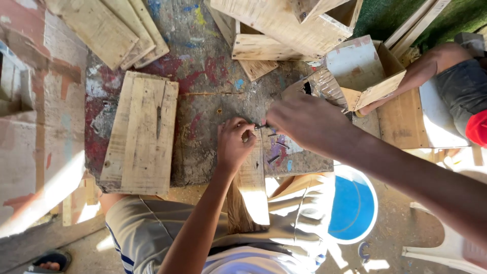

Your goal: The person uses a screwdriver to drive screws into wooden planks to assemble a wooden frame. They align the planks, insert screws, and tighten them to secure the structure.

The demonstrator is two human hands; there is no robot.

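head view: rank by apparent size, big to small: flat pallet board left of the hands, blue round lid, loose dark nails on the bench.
1. flat pallet board
2. blue round lid, partly hidden and lower than the bench, so its true size is unsure
3. dark nails, far smallest

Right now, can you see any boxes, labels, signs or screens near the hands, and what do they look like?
Cardboard box: upper right of the worktable, beyond the right hand; open, tilted, brown with a pale whitish flap.
Blue tub: on the floor at the lower right; round, blue inside, white rim.
No labels, signs or screens show.
The left hand pinches a small dark piece over a wooden board, not a package.
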